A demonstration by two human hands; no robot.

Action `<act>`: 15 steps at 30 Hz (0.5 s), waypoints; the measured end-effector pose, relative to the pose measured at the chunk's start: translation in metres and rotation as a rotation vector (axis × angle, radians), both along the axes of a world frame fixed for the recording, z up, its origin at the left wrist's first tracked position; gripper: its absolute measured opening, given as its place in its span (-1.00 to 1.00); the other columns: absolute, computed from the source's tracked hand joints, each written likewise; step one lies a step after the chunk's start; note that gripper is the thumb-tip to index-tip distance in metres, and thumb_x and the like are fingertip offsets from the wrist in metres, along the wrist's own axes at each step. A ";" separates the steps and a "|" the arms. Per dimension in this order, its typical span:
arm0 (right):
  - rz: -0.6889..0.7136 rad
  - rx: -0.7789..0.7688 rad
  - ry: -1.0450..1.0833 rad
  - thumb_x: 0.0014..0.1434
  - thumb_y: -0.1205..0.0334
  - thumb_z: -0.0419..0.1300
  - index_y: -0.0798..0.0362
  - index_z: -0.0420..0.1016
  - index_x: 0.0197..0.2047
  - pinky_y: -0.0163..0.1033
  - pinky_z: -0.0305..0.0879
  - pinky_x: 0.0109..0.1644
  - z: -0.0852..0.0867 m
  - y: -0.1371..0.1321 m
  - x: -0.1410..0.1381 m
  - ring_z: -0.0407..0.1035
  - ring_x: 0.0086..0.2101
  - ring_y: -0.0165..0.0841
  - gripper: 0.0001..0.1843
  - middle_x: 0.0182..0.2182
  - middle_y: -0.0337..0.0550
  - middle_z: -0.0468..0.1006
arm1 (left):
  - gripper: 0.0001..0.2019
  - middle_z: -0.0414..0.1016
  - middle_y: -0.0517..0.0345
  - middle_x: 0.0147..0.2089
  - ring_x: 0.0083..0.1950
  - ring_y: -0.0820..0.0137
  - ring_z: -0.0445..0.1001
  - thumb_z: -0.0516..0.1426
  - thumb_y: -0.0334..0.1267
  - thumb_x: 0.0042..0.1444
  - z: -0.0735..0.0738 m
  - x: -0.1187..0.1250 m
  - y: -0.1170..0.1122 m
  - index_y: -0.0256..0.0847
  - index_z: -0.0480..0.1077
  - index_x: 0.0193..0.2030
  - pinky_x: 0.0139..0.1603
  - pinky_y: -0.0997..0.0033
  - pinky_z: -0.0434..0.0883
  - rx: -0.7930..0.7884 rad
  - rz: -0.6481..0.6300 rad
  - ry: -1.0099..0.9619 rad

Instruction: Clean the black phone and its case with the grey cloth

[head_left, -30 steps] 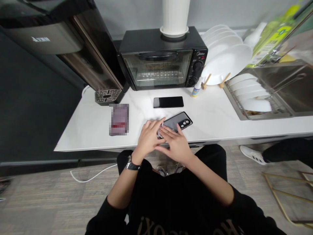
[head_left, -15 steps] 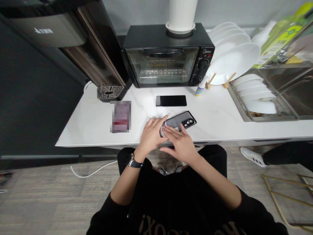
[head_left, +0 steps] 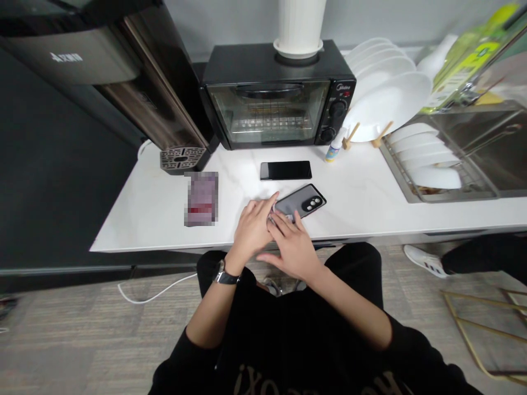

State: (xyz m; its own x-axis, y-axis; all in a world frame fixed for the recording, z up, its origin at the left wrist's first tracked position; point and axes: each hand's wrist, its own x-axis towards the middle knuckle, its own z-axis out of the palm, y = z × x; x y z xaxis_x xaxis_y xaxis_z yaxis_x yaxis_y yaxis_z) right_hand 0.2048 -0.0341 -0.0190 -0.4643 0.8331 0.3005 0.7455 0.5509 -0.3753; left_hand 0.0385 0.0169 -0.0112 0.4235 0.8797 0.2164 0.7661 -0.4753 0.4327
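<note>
A phone in a dark clear-backed case (head_left: pixel 299 201) lies back up on the white marble counter (head_left: pixel 362 214), its camera bump at the far end. My left hand (head_left: pixel 252 229) curls over the phone's near end, and my right hand (head_left: pixel 291 247) presses its fingers on the same end. Between them a small pale round item (head_left: pixel 270 220) shows, mostly hidden by my fingers. A second black phone (head_left: pixel 285 170) lies screen up just beyond, untouched. A pixelated, obscured box (head_left: pixel 201 198) stands to the left of my hands.
A black toaster oven (head_left: pixel 267 104) and a dark water dispenser (head_left: pixel 135 71) stand behind the phones. A small bottle (head_left: pixel 333 151) and stacked white plates (head_left: pixel 382 93) are to the right, beside a steel sink with a dish rack (head_left: pixel 428 164). A person's white shoe (head_left: pixel 424 260) shows at floor level.
My hands have drawn closer, and my fingers now cover more of the round item. The phone has shifted slightly, and the head view has moved a little.
</note>
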 end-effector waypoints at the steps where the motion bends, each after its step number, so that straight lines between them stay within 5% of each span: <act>1: 0.034 -0.010 0.007 0.34 -0.47 0.05 0.19 0.37 0.43 0.38 -0.15 0.60 0.001 -0.004 0.002 0.21 0.45 0.02 -0.04 0.44 0.23 0.36 | -0.21 0.54 -0.04 0.27 0.13 0.08 0.38 0.21 -0.32 0.26 0.000 0.000 0.000 -0.20 0.08 0.60 0.28 0.05 0.38 0.003 0.009 0.004; 15: -0.001 0.024 -0.039 0.42 -0.35 0.06 0.04 0.35 0.47 0.37 -0.21 0.60 0.006 -0.006 0.040 0.29 0.42 -0.04 -0.20 0.38 0.08 0.46 | -0.06 0.53 0.01 0.31 0.18 0.03 0.41 0.38 0.01 0.19 0.005 0.002 -0.003 -0.06 0.06 0.60 0.31 0.01 0.37 -0.017 0.003 -0.021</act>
